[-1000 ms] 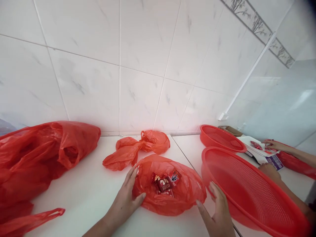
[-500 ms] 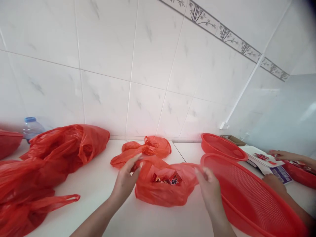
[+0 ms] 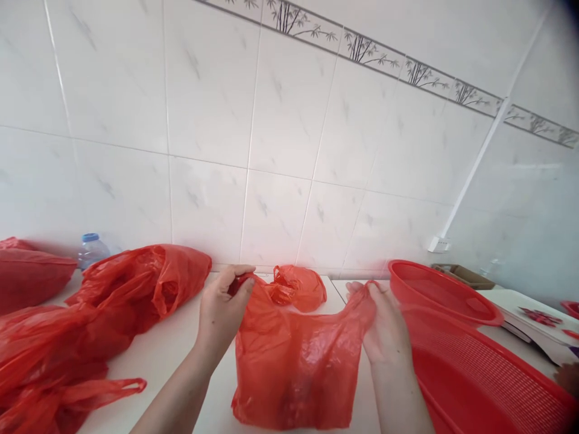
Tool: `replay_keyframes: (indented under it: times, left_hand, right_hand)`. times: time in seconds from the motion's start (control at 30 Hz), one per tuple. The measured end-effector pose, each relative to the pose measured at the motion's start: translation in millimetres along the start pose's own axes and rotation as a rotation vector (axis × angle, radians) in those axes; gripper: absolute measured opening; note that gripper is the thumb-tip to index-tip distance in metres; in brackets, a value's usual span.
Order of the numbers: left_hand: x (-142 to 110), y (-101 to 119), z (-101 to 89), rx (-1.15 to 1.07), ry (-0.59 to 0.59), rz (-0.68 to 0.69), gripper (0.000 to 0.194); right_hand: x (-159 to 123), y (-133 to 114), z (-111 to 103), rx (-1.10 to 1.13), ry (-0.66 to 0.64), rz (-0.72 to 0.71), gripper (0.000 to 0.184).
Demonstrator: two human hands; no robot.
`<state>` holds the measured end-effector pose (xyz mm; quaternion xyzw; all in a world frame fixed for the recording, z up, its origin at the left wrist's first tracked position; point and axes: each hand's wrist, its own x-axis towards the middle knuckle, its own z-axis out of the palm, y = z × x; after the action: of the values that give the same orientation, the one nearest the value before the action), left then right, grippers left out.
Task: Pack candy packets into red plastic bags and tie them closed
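Observation:
Stretched between my hands is a red plastic bag [image 3: 298,361], pulled up by its two handles. My left hand [image 3: 224,307] pinches the left handle between thumb and fingers. At the other side my right hand [image 3: 384,319] is closed round the right handle. The bag's front wall faces me, and its contents show only as a dark shape through the film. Just behind it lies a smaller red bag [image 3: 301,288], knotted or gathered, on the white table [image 3: 176,355].
Big red bags [image 3: 136,289] fill the left side, with a blue-capped bottle [image 3: 93,250] behind them. To the right stand a red basin [image 3: 443,289] and a large red perforated basket [image 3: 488,361]. Beyond them are a white scale [image 3: 520,307] with small red pieces and part of another person's hand [image 3: 567,380].
Both hands have raised the bag's handles, so the bag now stands taller and its wrapped contents no longer show from above. The view has shifted, and the other person's arms are mostly out of sight.

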<state>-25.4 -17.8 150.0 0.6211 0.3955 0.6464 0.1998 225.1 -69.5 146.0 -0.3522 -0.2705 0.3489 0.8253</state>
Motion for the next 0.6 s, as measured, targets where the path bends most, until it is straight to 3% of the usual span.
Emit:
replay_keyframes:
  times: [0.1,0.23,0.43,0.6]
  left_hand:
    - [-0.9,5.3,4.6,-0.236,0.034,-0.156,0.015]
    - [0.0,19.3,6.5,-0.471,-0.024,-0.274,0.018]
    - [5.1,19.8,9.0,-0.543,-0.174,-0.378,0.016]
    - [2.9,18.7,13.2,-0.455,-0.253,-0.293,0.024]
  right_hand:
    - [4.2,4.3,15.5,0.096,-0.030,-0.013,0.021]
    - [0.2,6.0,35.1,0.119,-0.071,-0.018,0.021]
    - [-18.7,12.6,41.0,-0.064,-0.282,0.023,0.035]
    - [-38.3,8.1,47.1,-0.334,-0.381,0.089,0.027]
